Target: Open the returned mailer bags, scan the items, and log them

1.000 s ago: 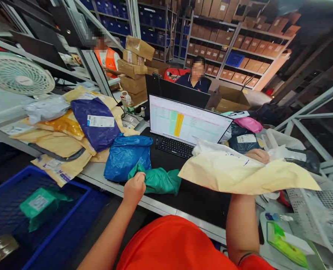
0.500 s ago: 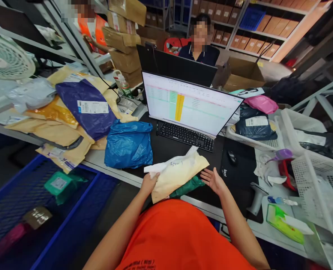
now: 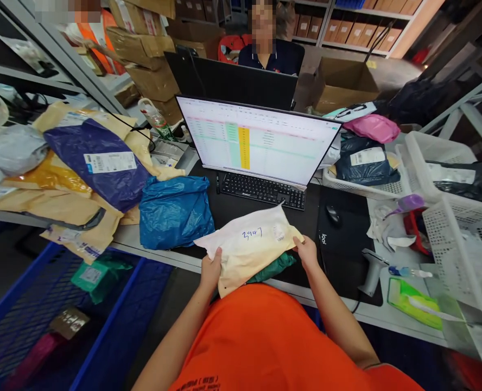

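Note:
A pale yellow mailer envelope (image 3: 251,244) with a white upper part and a handwritten number is stretched between my two hands at the desk's front edge. My left hand (image 3: 211,270) grips its left side, thumb on top. At the right corner, my right hand (image 3: 307,253) pinches the paper. Under the envelope a green plastic package (image 3: 274,268) shows in part on the black mat. A blue plastic bag (image 3: 176,212) lies to the left of the envelope. Behind it stand the keyboard (image 3: 261,190) and a lit monitor (image 3: 253,138) with a spreadsheet.
Parcels, including a purple mailer (image 3: 98,163), pile up at the left. Below them is a blue crate (image 3: 114,304). To the right are a mouse (image 3: 333,215), a barcode scanner (image 3: 373,273) and white baskets (image 3: 440,228). A person (image 3: 271,57) sits behind the monitors.
My right hand, open beside the envelope before, has closed on its right corner. The envelope now lies flatter with its number facing me. The camera view has shifted slightly.

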### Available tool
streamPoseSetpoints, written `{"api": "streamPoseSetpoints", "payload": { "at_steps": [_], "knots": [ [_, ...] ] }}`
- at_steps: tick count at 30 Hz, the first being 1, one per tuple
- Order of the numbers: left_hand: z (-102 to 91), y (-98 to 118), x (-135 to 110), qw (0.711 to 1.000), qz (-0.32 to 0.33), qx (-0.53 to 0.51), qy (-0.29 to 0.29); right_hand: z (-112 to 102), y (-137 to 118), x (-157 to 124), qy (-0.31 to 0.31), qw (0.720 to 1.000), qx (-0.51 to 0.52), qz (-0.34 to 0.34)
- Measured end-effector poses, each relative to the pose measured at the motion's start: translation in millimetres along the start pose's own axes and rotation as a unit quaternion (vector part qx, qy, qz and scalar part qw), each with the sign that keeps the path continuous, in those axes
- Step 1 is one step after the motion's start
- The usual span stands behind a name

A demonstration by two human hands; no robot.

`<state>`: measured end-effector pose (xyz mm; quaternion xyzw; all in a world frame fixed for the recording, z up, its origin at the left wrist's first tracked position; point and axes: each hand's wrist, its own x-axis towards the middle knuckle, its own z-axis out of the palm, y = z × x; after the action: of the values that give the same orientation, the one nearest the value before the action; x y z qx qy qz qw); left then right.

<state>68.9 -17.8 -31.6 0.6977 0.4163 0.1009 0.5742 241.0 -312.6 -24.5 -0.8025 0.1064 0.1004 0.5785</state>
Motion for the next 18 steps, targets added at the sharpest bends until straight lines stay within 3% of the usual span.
{"api": "streamPoseSetpoints", "payload": {
  "at_steps": [2, 4, 6, 8, 10, 13, 16, 18],
  "knots": [
    [-0.3, -3.9, 2.6, 1.000, -0.009, 0.012, -0.001, 0.4, -3.1, -5.9, 0.031, 0.998, -0.038, -0.033],
    [-0.9, -6.6, 4.6, 1.000, -0.015, 0.025, -0.001, 7.4, -11.2, -12.2, 0.012, 0.986, -0.107, -0.126],
    [-0.3, -8.3, 6.0, 0.999, -0.020, 0.035, -0.003, 23.1, -18.9, -19.3, -0.083, 0.941, -0.208, -0.252],
    [2.0, -10.0, 6.9, 0.999, -0.021, 0.043, 0.001, 45.3, -19.7, -27.2, -0.205, 0.871, -0.311, -0.321],
    [5.1, -12.3, 7.5, 0.998, -0.025, 0.049, 0.012, 68.4, -11.6, -34.5, -0.298, 0.819, -0.390, -0.296],
    [8.1, -17.0, 7.9, 0.997, -0.035, 0.060, 0.031, 92.2, 7.7, -40.2, -0.340, 0.778, -0.479, -0.223],
    [6.7, -21.7, 7.2, 0.996, -0.041, 0.069, 0.036, 90.8, 17.8, -39.8, -0.319, 0.781, -0.499, -0.197],
    [3.7, -24.1, 5.9, 0.996, -0.043, 0.072, 0.029, 69.0, 19.5, -38.3, -0.300, 0.802, -0.467, -0.219]
  ]
}}
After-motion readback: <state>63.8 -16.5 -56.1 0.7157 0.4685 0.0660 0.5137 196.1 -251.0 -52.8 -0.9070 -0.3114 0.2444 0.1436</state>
